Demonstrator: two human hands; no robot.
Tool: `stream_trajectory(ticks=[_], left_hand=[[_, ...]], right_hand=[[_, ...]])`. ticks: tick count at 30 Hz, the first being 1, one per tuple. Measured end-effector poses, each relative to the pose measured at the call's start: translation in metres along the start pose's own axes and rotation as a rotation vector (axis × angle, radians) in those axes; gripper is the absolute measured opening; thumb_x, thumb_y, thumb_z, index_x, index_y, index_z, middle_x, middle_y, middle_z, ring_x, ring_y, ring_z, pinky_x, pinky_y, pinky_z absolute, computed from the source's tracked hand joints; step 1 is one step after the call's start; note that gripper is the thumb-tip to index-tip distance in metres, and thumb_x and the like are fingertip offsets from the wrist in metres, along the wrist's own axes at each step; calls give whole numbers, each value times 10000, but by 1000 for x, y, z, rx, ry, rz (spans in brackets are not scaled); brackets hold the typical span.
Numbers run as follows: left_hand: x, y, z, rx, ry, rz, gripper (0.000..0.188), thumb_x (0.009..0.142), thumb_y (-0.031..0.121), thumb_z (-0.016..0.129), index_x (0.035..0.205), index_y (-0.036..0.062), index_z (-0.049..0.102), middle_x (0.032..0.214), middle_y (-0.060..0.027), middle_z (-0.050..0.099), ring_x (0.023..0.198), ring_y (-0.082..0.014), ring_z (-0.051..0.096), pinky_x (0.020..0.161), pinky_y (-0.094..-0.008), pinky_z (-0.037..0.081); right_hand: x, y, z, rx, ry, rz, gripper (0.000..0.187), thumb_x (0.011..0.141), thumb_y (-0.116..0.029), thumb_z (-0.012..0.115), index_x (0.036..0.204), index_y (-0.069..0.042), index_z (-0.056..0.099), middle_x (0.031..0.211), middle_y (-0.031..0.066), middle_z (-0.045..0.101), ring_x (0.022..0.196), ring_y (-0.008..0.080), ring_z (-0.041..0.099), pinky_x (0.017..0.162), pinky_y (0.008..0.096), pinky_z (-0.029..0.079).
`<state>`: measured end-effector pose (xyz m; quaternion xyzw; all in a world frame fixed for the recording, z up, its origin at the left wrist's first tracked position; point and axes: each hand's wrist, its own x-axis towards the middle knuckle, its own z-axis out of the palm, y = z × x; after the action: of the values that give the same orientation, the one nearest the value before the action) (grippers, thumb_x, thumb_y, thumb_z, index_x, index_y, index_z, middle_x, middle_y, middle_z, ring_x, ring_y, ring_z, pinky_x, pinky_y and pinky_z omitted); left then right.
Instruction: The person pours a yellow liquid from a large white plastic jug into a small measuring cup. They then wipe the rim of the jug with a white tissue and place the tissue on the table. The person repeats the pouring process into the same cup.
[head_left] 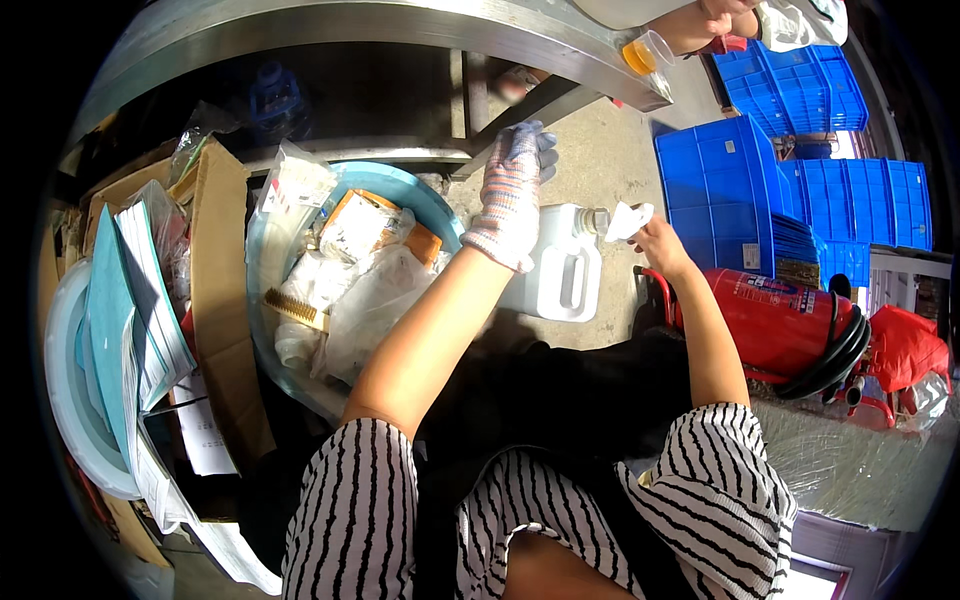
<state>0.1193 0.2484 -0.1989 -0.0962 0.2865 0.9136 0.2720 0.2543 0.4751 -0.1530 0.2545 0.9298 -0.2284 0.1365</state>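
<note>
My left hand (pixel 516 165) wears a knitted glove with grey fingers. It is beyond the jug, near the metal table's leg, its fingers curled together; what they hold, if anything, is hidden. A translucent white plastic jug (pixel 545 285) with a handle is on the floor in front of me, its neck (pixel 593 221) toward the right. My bare right hand (pixel 660 245) pinches a small white piece (pixel 629 220) beside that neck. Whether this is a tissue or a funnel I cannot tell.
Left of the jug stands a light-blue tub (pixel 440 215) of plastic bags and a brush (pixel 292 306). A cardboard box (pixel 225 300) is further left. Blue crates (pixel 715 195) and a red fire extinguisher (pixel 745 310) are right. A metal table (pixel 400 22) spans the far side, with another person's hand (pixel 690 25) beyond.
</note>
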Motion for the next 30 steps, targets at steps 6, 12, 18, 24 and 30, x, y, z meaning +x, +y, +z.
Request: stream_trajectory(ticks=[6,12,18,24,30], left_hand=[[1,-1,0,-20,-3,1,426,952,363,512,1223,35,534,1126,-140,613,1023,-278,609,939,-409,474],[3,-2,-1,1,-1,-9,404,944,345,525,1212,44,543,1100,-133,621,993,-260,616,928,-392,480],[6,-5,-4,-27,6,-15,397,935,339,546,1205,47,546,1094,-127,622,982,-257,615,920,-394,477],[4,-6,-3,-26,-16,-4,405,936,349,546,1207,48,544,1094,-125,621,1003,-262,605,925,-395,467],[4,-6,-1,-25,-17,1,418,934,363,544,1207,46,546,1090,-131,623,1004,-267,605,932,-398,464]], right_hand=[[6,-3,11,-407,187,-400,363,754,-10,611,1110,-72,646,1072,121,574,1059,314,541,903,389,458],[1,-30,10,-260,154,-264,450,673,81,580,1098,-43,659,1011,130,607,854,297,617,759,343,510],[-12,-47,-14,71,-207,-64,531,776,-124,609,1271,52,531,1213,148,551,1022,247,565,892,320,433],[-16,-42,-8,155,-155,-32,536,846,-233,707,1282,19,523,1205,157,583,1016,232,574,874,320,460],[-11,-37,5,-164,22,-306,506,750,-111,777,1198,-24,557,976,157,647,795,252,644,712,330,518]])
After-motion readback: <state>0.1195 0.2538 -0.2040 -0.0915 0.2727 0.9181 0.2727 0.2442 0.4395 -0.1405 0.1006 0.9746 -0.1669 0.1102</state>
